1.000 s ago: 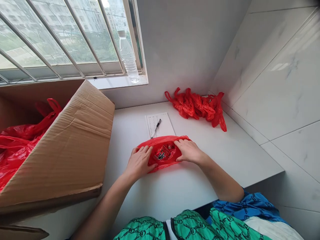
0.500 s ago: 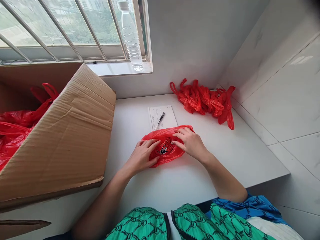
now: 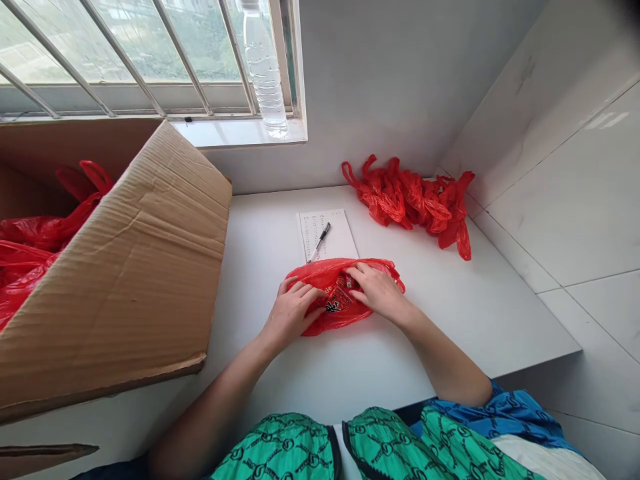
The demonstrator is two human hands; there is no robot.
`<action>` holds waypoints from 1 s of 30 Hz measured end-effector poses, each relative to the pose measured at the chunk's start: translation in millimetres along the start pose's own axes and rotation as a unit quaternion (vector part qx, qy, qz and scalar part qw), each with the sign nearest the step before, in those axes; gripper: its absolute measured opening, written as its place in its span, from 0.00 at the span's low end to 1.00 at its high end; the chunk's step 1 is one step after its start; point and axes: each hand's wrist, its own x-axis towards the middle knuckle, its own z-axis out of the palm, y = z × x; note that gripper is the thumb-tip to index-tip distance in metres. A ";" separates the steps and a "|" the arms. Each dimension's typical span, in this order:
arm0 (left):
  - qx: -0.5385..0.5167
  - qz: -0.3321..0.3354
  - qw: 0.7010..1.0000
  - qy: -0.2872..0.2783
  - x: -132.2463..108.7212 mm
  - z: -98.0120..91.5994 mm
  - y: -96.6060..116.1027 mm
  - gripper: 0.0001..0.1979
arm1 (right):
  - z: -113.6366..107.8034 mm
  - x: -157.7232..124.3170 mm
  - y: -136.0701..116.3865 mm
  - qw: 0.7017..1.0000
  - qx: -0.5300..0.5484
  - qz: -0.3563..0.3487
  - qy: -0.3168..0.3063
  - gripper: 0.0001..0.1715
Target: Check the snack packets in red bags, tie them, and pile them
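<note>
A red plastic bag lies on the white table in front of me, its mouth spread open. Inside it are red printed packets with bold black and white characters; my fingers partly cover them. My left hand holds the bag's left side, fingers bent in over its mouth and thumb near the packets. On the right side, my right hand grips the bag, its fingertips at the packets' upper right edge. A looped bag handle sticks out beyond my right hand.
Behind the bag lie a printed sheet and a pen. Knotted red plastic bags sit at the back right. A large cardboard box with red bags inside stands left. A water bottle is on the windowsill.
Both hands have shifted slightly right and the left fingers have curled more. The bag's right end now reaches farther right, with its handle showing. The camera view has moved a little.
</note>
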 end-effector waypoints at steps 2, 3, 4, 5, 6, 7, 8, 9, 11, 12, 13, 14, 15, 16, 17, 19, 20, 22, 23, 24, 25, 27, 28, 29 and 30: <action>-0.034 -0.001 0.999 -0.007 -0.7 -3.6 0.8 0.03 | -2.0 -0.3 0.5 1.000 -0.010 0.004 0.002 0.24; -0.047 -0.002 0.999 -0.008 -1.0 -5.7 0.7 0.03 | -3.4 -0.7 1.2 1.000 -0.012 0.005 0.008 0.23; -0.057 -0.003 0.998 -0.007 -1.3 -7.9 0.0 0.04 | -5.2 -1.2 2.2 1.000 -0.007 0.003 0.015 0.22; -0.061 -0.005 0.998 -0.004 -1.5 -10.2 -1.1 0.05 | -7.4 -2.0 3.5 1.000 0.002 0.002 0.025 0.19; -0.061 -0.008 0.998 -0.001 -1.6 -12.3 -2.7 0.07 | -10.0 -2.8 5.0 0.999 0.016 0.000 0.038 0.16; -0.060 -0.012 0.998 0.006 -1.7 -14.1 -4.5 0.08 | -12.7 -3.7 6.3 0.998 0.033 -0.002 0.052 0.13; -0.060 -0.018 0.998 0.016 -1.7 -15.7 -6.4 0.10 | -15.4 -4.6 7.5 0.997 0.050 -0.003 0.066 0.11; -0.064 -0.028 0.997 0.030 -1.8 -16.9 -8.2 0.11 | -17.8 -5.4 8.3 0.995 0.067 -0.004 0.079 0.11; -0.084 -0.056 0.993 0.061 -1.9 -18.1 -10.7 0.11 | -21.1 -6.3 8.7 0.989 0.102 -0.004 0.104 0.11; -0.099 -0.070 0.990 0.074 -1.9 -18.2 -11.2 0.11 | -21.8 -6.4 8.4 0.986 0.124 -0.006 0.116 0.11; -0.113 -0.083 0.987 0.084 -1.9 -17.9 -11.3 0.11 | -22.0 -6.3 7.6 0.981 0.148 -0.007 0.127 0.12; -0.126 -0.092 0.984 0.090 -1.9 -17.4 -11.1 0.11 | -21.7 -6.0 6.7 0.975 0.173 -0.010 0.139 0.12; -0.138 -0.098 0.981 0.093 -1.7 -16.8 -10.6 0.11 | -21.4 -5.8 5.5 0.969 0.196 -0.012 0.151 0.12; -0.148 -0.102 0.979 0.095 -1.4 -16.3 -9.9 0.11 | -21.1 -5.5 4.1 0.963 0.217 -0.014 0.161 0.12; -0.158 -0.105 0.977 0.095 -1.0 -15.9 -9.3 0.11 | -21.1 -5.4 2.7 0.958 0.233 -0.017 0.167 0.12; -0.180 -0.105 0.974 0.093 0.2 -15.7 -8.2 0.11 | -22.0 -5.7 -0.2 0.952 0.256 -0.019 0.167 0.12; -0.191 -0.104 0.972 0.092 0.9 -16.0 -7.8 0.12 | -22.8 -6.0 -1.7 0.952 0.261 -0.019 0.160 0.12; -0.202 -0.102 0.970 0.092 2.0 -16.8 -7.4 0.12 | -24.2 -6.7 -4.3 0.956 0.257 -0.016 0.142 0.12; -0.200 -0.100 0.970 0.091 2.2 -17.3 -7.2 0.13 | -24.5 -7.0 -5.3 0.960 0.247 -0.012 0.132 0.12; -0.192 -0.099 0.972 0.091 2.2 -17.7 -7.1 0.13 | -24.3 -7.2 -5.9 0.965 0.235 -0.008 0.120 0.12; -0.178 -0.097 0.975 0.090 1.9 -18.0 -7.0 0.13 | -23.5 -7.2 -6.1 0.969 0.221 -0.004 0.110 0.12; -0.129 -0.082 0.985 0.079 0.7 -18.4 -6.5 0.14 | -20.5 -6.9 -5.7 0.977 0.192 0.000 0.092 0.13; -0.097 -0.069 0.991 0.068 -0.1 -18.4 -6.2 0.15 | -18.5 -6.6 -5.2 0.981 0.174 0.001 0.085 0.14; -0.062 -0.054 0.995 0.056 -0.9 -18.3 -5.8 0.15 | -16.7 -6.3 -4.6 0.985 0.154 0.001 0.077 0.16; -0.027 -0.039 0.998 0.045 -1.7 -18.2 -5.5 0.16 | -15.1 -6.2 -4.0 0.989 0.132 0.002 0.068 0.17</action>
